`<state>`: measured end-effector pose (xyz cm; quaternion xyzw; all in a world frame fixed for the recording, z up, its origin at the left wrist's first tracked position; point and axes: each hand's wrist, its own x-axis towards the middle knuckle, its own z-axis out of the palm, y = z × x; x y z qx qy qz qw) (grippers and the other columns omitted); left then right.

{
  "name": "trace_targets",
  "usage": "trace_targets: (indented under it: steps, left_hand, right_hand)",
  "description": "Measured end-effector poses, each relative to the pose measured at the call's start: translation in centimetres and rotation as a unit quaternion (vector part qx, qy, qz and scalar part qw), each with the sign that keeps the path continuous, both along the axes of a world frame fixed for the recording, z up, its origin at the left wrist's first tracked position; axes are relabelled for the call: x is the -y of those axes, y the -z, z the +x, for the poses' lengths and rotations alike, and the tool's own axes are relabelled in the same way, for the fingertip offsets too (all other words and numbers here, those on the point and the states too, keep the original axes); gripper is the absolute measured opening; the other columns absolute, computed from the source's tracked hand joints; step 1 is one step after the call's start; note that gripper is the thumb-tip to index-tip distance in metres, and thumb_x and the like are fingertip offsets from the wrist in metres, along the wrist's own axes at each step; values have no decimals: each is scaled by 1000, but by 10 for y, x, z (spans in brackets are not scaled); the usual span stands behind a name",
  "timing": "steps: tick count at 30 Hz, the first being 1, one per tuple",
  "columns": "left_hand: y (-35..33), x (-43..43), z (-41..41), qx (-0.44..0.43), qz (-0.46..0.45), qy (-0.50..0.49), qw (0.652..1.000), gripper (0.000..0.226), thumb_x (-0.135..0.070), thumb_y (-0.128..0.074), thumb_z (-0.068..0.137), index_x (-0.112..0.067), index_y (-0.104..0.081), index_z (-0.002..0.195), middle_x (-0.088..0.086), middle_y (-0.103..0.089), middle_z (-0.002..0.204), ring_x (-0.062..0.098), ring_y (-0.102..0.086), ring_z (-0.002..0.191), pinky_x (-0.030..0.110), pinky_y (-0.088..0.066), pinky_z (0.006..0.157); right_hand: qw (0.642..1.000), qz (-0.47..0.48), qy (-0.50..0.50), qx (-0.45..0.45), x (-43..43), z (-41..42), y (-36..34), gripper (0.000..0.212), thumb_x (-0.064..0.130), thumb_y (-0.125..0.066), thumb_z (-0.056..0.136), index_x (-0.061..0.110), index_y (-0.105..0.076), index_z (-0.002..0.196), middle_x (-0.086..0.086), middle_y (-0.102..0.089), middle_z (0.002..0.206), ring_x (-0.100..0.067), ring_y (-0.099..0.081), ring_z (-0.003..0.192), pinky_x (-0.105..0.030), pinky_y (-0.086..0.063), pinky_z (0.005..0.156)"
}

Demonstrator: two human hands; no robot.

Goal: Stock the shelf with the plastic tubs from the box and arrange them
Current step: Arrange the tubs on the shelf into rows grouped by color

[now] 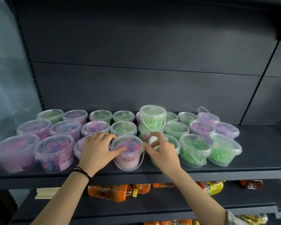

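Gripping the purple labelled tub (126, 153) at the front edge of the shelf (217, 172) with the left hand (98, 149), thumb on the lid and fingers curled over the far rim: a closed grip, likely for nudging the tub square into the front row, between the purple tubs (55, 151) to its left and the green tubs (195, 150) to its right. Hovering just beside the tub's right rim with the right hand (162, 149), fingers loosely bent near something small and white (152, 140); cannot tell whether that grip holds it or merely passes in front of it. Probably bracing from both sides to keep the handwritten label facing out and the bail handle hanging forward. Sorted by colour, apparently, for easy reading from the aisle. Stacked behind, a lone green tub (152, 118) atop the middle row, perhaps for want of a free slot. Judged nearly done, with three rows filled and no box in view. Below, orange drink bottles (110, 192) and a bundle of wooden sticks (45, 192) on the lower shelf (71, 207).
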<state>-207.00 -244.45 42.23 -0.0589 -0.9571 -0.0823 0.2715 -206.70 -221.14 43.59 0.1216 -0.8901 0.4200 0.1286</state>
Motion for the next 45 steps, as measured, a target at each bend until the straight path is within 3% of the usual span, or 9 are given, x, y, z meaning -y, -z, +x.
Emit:
trace_targets:
  steps: [5, 9, 14, 19, 23, 26, 29, 34, 45]
  left_hand:
    - [-5, 10, -5, 54, -2, 24, 998, 95, -97, -14, 61, -35, -63, 111, -16, -64, 112, 7, -57, 107, 27, -40, 85]
    - [-11, 26, -13, 59, 26, 24, 998, 103, -99, -8, 57, -33, -63, 114, -15, -63, 119, 8, -56, 111, 30, -42, 90]
    - [-23, 52, -34, 115, 14, 6, 993, 100, -94, -23, 54, -31, -58, 124, -12, -55, 133, 13, -45, 127, 33, -37, 101]
    - [-26, 67, -58, 185, 8, 40, 982, 116, -97, -17, 49, -29, -48, 137, -10, -46, 143, 12, -38, 134, 29, -32, 106]
    - [-22, 76, -70, 218, 7, 62, 974, 121, -101, -16, 45, -31, -42, 141, -11, -41, 147, 13, -33, 138, 32, -30, 112]
    - [-21, 86, -73, 223, 3, 60, 973, 137, -106, -7, 33, -31, -38, 144, -8, -37, 150, 15, -31, 140, 33, -28, 112]
    - [-20, 92, -74, 248, 7, 46, 968, 146, -107, -4, 28, -30, -32, 148, -8, -28, 156, 16, -24, 143, 36, -23, 114]
    - [-18, 97, -74, 263, -5, 51, 963, 135, -102, -12, 41, -25, -26, 151, -8, -20, 159, 16, -19, 145, 39, -22, 114]
    - [-16, 98, -74, 256, -5, 50, 965, 127, -99, -18, 46, -26, -29, 150, -8, -21, 158, 15, -20, 145, 40, -23, 113]
  right_hand:
    - [997, -25, -32, -61, 7, -25, -13, 23, 27, -69, 87, 18, -64, 109, 11, -62, 84, -3, -60, 72, -11, -45, 64]
    - [979, 33, 24, -199, 26, -64, -29, 47, 32, -76, 77, 16, -61, 119, -3, -56, 121, -24, -55, 110, -33, -47, 90]
    - [978, 120, 170, -28, 26, -109, -37, 97, 48, -79, 69, 32, -25, 147, -10, -18, 155, -35, -20, 140, -48, -28, 110]
    - [974, 134, 180, -35, 18, -121, -15, 95, 42, -81, 70, 32, -25, 147, -6, -19, 155, -33, -20, 141, -49, -33, 108]
    - [941, 193, 244, -131, 27, -118, -16, 87, 46, -82, 67, 26, -40, 140, -13, -17, 157, -38, -7, 146, -53, -13, 114]
    - [947, 126, 106, -276, 52, -121, -28, 63, 40, -79, 71, 14, -58, 124, -12, -48, 137, -32, -40, 133, -42, -34, 110]
    - [990, 81, -87, -82, 89, -122, -41, 65, 36, -82, 74, 18, -55, 130, -3, -50, 132, -13, -47, 121, -5, -31, 97]
    - [950, 267, -64, 152, 119, -147, -22, 107, 67, -76, 62, 33, -23, 149, -6, -20, 156, -32, -15, 145, -47, -24, 116]
    - [967, 234, 25, 102, 128, -148, -41, 89, 68, -73, 61, 38, -42, 139, -4, -43, 144, -30, -34, 136, -42, -28, 114]
